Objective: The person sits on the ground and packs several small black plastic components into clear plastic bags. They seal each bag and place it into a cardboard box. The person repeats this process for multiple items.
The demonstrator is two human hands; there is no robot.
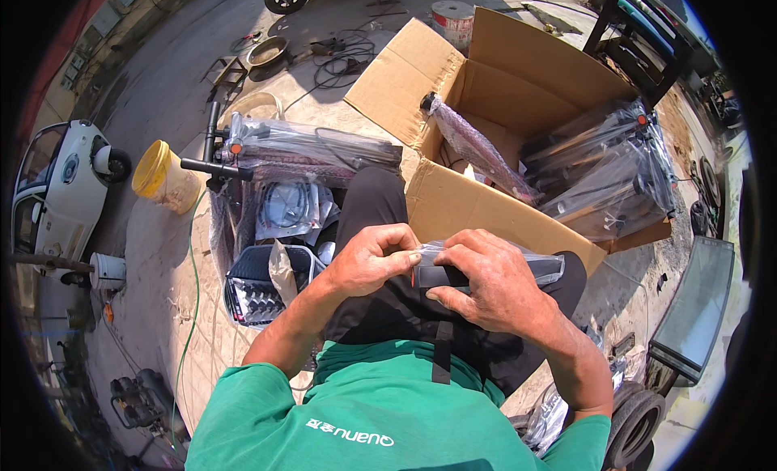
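Over my lap, my right hand (pixel 485 277) grips a dark, box-like part (pixel 438 276) with an orange edge at its left end. Clear plastic wrap (pixel 546 266) lies around it and stretches to the right over my thigh. My left hand (pixel 377 258) pinches the wrap between thumb and forefinger at the part's left end. Just beyond my hands stands an open cardboard box (pixel 485 207). A long piece in bubble wrap (pixel 479 148) leans in it, beside several plastic-wrapped parts (pixel 613 192) with dark tubes.
Left of my knee lie wrapped tubular parts (pixel 315 144) and bagged cables (pixel 288 205). A dark plastic basket (pixel 312 258) holds small parts and a paper packet. Farther left are a yellow bucket (pixel 159 173) and a green hose (pixel 193 277). Tyres (pixel 634 428) lie at lower right.
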